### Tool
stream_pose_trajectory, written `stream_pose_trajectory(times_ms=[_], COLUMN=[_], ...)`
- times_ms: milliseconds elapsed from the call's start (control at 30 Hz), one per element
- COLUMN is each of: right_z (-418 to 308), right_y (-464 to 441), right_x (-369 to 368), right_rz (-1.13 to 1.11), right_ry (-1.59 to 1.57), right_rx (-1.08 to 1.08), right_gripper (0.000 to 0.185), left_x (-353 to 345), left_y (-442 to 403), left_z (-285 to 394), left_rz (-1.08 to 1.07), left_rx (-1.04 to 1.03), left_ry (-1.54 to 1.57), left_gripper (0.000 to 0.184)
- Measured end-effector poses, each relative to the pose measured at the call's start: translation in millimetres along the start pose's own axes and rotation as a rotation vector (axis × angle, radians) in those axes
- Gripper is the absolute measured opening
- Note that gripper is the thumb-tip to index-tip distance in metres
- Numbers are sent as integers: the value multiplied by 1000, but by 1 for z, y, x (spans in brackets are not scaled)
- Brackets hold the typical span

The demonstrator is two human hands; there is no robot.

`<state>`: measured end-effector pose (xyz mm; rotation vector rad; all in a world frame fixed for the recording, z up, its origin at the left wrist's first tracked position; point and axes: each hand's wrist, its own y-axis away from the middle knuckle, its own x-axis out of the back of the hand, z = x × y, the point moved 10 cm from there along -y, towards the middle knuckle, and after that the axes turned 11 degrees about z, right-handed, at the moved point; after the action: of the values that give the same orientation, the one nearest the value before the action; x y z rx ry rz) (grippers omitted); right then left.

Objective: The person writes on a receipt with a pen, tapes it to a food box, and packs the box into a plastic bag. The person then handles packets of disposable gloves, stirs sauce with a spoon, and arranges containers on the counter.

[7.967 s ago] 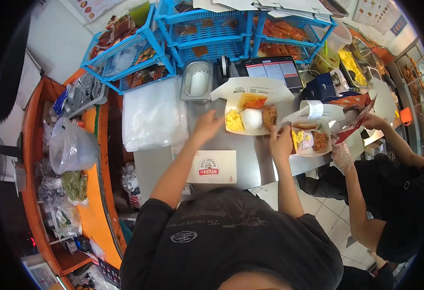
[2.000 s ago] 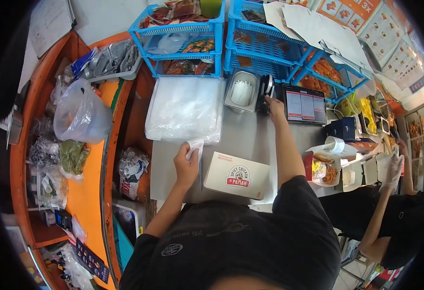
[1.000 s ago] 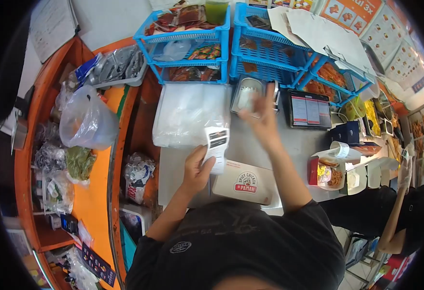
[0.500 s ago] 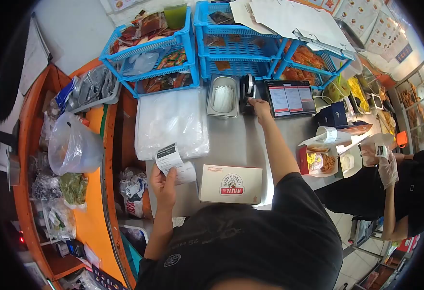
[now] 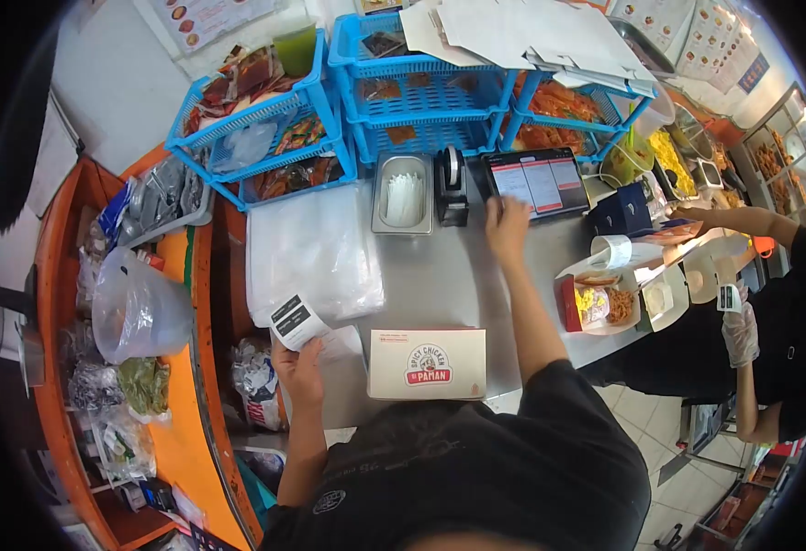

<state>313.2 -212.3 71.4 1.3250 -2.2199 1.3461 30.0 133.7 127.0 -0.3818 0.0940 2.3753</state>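
Observation:
My left hand [image 5: 300, 369] pinches a printed receipt [image 5: 295, 321] at the left of the steel counter, its lower part curling to the right. To the right of that hand lies a closed cardboard food box [image 5: 428, 365] with a red and black logo. My right hand [image 5: 508, 225] is at the lower left corner of a lit tablet [image 5: 538, 184], fingers curled; whether they touch it or pinch something small is unclear. Left of it stands a black tape dispenser [image 5: 452, 188], apart from the hand.
A steel tin of white sticks [image 5: 403, 193] and a stack of clear plastic bags [image 5: 311, 248] lie on the counter. Blue baskets [image 5: 421, 110] stand behind. At right, a gloved co-worker's hand [image 5: 740, 335] holds a slip near an open food box [image 5: 600, 303].
My right hand has left the tape dispenser and moved right and toward me, beside the tablet. The receipt in my left hand has tilted. The co-worker's other arm now reaches across the counter.

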Motion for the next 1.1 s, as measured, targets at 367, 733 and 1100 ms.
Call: stream_pose_trajectory(times_ms=[367,733,1100], right_z=[53,73,67], right_y=[20,42,-26], right_x=[54,42,-27], right_rz=[83,145,-94], right_ry=[265,-91,-7], right_rx=[-74,-56,7], right_gripper=[45,63,82], left_x=[-10,-28,-25], left_y=[2,4,11], left_z=[10,-5,-12], left_rz=[-74,-94,-97], left_rx=[112,191,194], left_ry=[-100,-43,-123], left_gripper=[20,32,32])
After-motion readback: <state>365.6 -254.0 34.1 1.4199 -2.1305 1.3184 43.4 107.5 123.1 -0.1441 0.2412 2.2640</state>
